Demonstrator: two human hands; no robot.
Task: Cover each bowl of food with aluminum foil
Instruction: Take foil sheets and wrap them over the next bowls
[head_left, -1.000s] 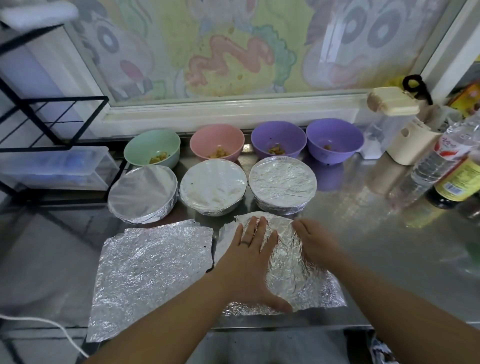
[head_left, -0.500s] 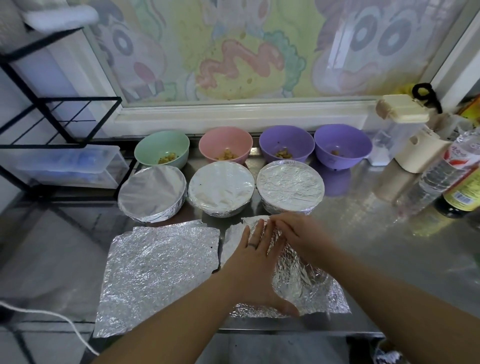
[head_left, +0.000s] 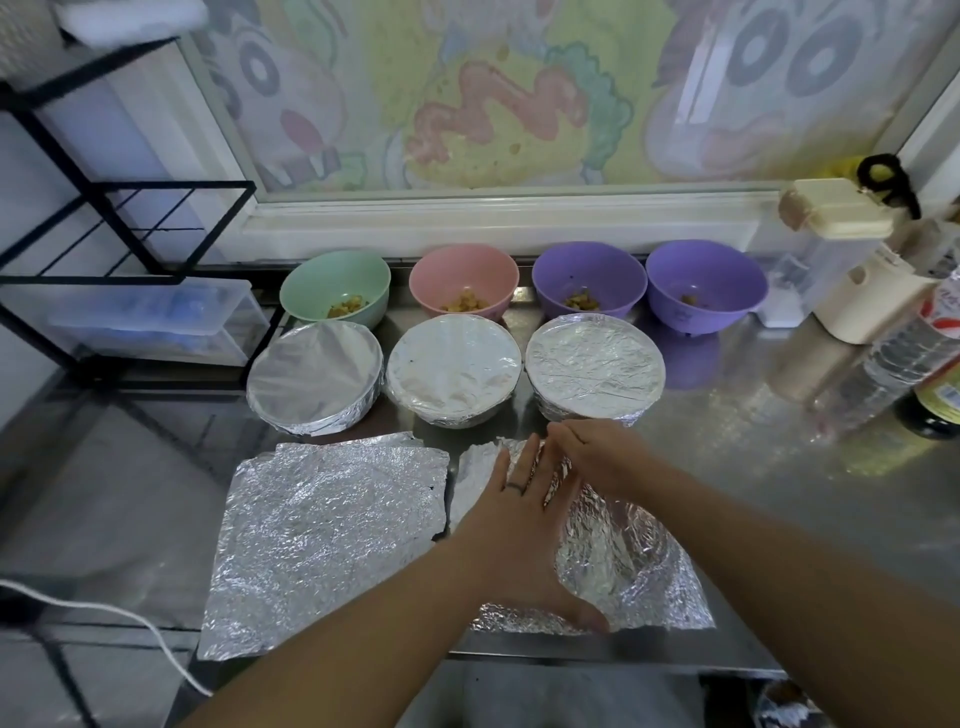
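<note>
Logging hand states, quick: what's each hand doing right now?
Left hand: open, pressing flat on the crumpled foil sheet.
Right hand: on the sheet's far edge; whether it grips cannot be told.

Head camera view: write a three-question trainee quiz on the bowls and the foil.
1. True or false: three foil-covered bowls stand in the row nearer the person.
2. How many uncovered bowls with food stand in the back row? A) two B) four C) six
3. Which hand lies flat on the crumpled foil sheet and wears a ring?

Key: 1 true; 2 B; 3 the left hand.
</note>
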